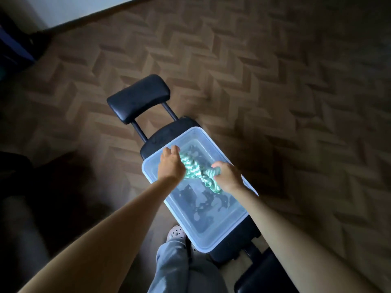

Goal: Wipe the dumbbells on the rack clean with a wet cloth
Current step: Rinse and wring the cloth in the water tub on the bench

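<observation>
Your forearms (105, 229) enter from the lower edge of the frame and converge at centre. The fingers (174, 149) of your left hand (170, 163) are clenched round the upper end of the cloth (194, 169). Those of your right hand (227, 176) are clenched round its lower end.

The green-and-white cloth is twisted into a rope between the two grips. This arrangement suggests wringing, since opposed grips at the ends let you press out excess water.

You are holding the cloth over the clear plastic tub (146, 168), probably so that run-off falls back into the shallow water (203, 208). The tub rests on the black padded table (152, 142) at centre frame, probably to bring the water up to working height. Herringbone floor (275, 81) surrounds it.

The dumbbells and the rack are not in view. Judge the wiping as not yet begun.
</observation>
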